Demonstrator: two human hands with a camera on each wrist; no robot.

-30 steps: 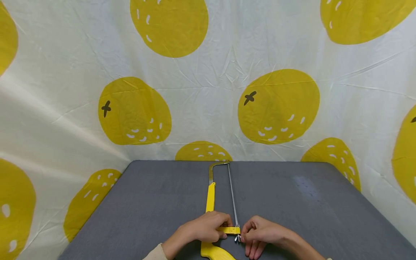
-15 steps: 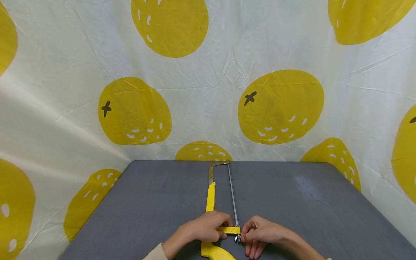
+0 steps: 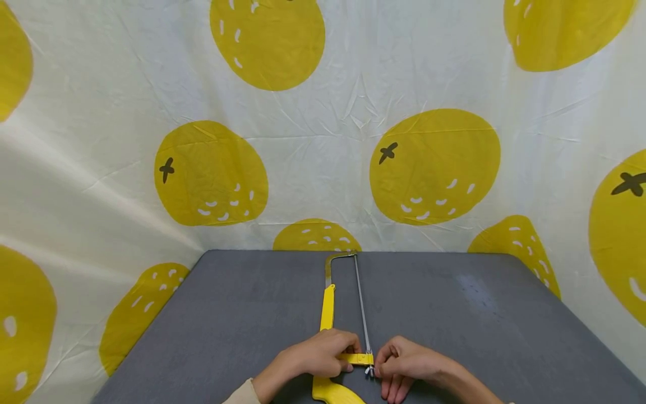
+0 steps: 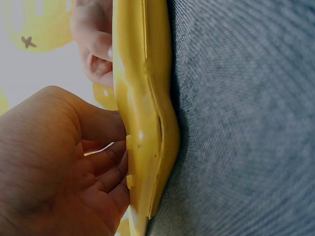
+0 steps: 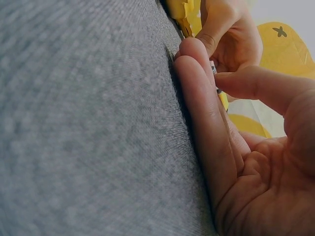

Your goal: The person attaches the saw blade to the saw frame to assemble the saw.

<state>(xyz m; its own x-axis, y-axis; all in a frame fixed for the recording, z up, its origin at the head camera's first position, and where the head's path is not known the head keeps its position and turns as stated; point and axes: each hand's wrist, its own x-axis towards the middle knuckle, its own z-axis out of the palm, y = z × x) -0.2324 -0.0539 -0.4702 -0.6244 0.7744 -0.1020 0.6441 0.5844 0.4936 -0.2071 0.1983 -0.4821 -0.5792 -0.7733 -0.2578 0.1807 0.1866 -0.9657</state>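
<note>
A hacksaw with a yellow frame [image 3: 327, 307] lies flat on the grey table, its thin blade [image 3: 361, 300] running along the right side. My left hand [image 3: 325, 352] grips the yellow crosspiece [image 3: 360, 358] at the blade's near end. Just below that crosspiece sits a small metal wing nut [image 3: 370, 371]. My right hand [image 3: 411, 362] pinches the wing nut at its right side with thumb and forefinger, the other fingers resting against the cloth. In the left wrist view the yellow handle [image 4: 142, 118] hides part of both hands' work.
Grey cloth covers the table [image 3: 242, 314] around the saw. Behind and at both sides hangs a pale curtain [image 3: 323, 168] printed with big yellow fruit. The saw's far end reaches close to the table's back edge.
The wing nut's wings have turned slightly. Both hands and the hacksaw keep their places, while the head view has shifted a little.
</note>
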